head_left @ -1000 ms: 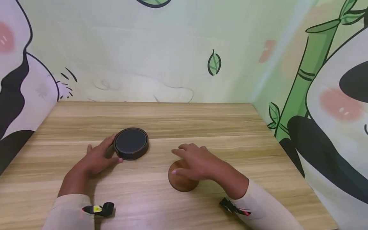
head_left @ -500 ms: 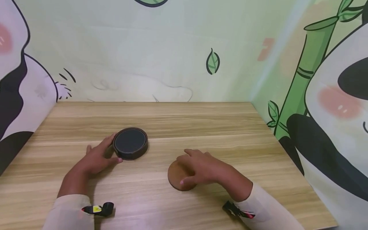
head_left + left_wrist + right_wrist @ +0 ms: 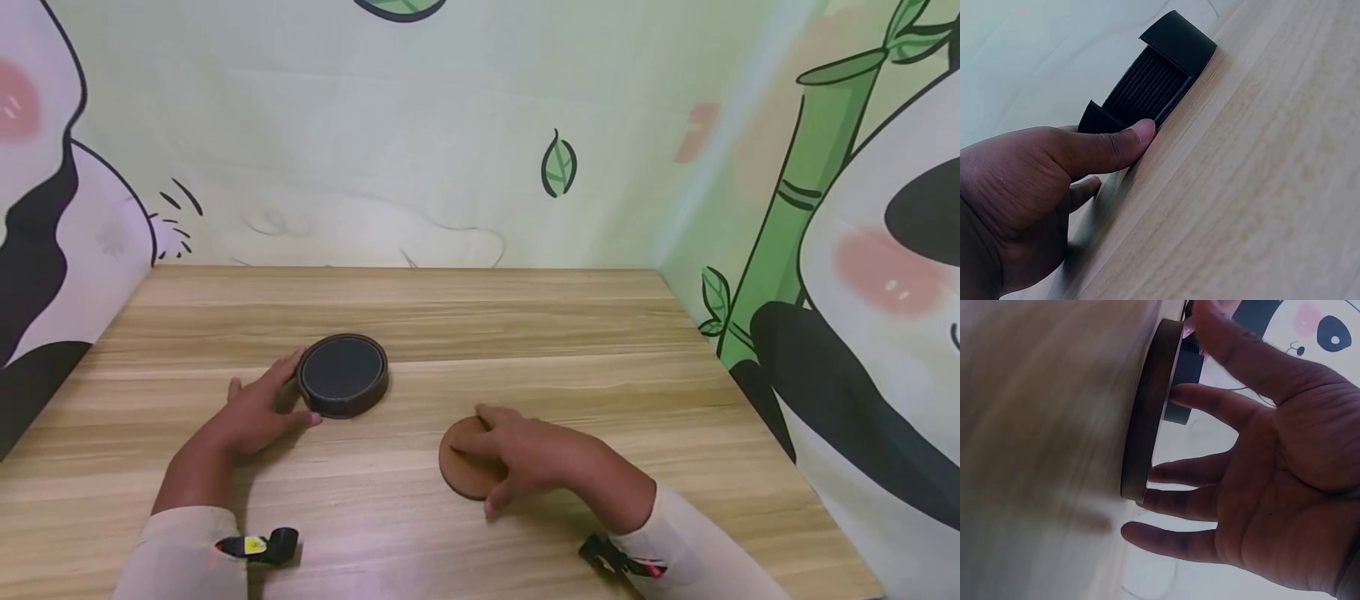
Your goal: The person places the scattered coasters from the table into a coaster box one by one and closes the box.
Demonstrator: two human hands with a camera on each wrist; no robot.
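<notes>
A round black coaster holder (image 3: 342,375) sits on the left of the tabletop. In the left wrist view, an opening in the side of the holder (image 3: 1175,50) shows thin stacked layers. My left hand (image 3: 258,412) grips it from the left, thumb at the near side and fingers at the far side. A brown round coaster (image 3: 465,462) lies flat, nearer and to the right. Over its right part is my right hand (image 3: 536,454), index finger touching the top, thumb by the near edge. Its fingers look mostly straight in the right wrist view, where the coaster (image 3: 1150,412) is edge-on.
The wood-grain table (image 3: 420,317) ends at a pale back wall (image 3: 337,150). Cartoon-printed side walls stand left and right, with a green bamboo print (image 3: 810,192) on the right. Each sleeve carries a small black wrist camera (image 3: 279,546).
My right hand has lowered and shifted slightly right and toward me over the coaster, its thumb now at the near edge. The left hand, the holder and the coaster stay put.
</notes>
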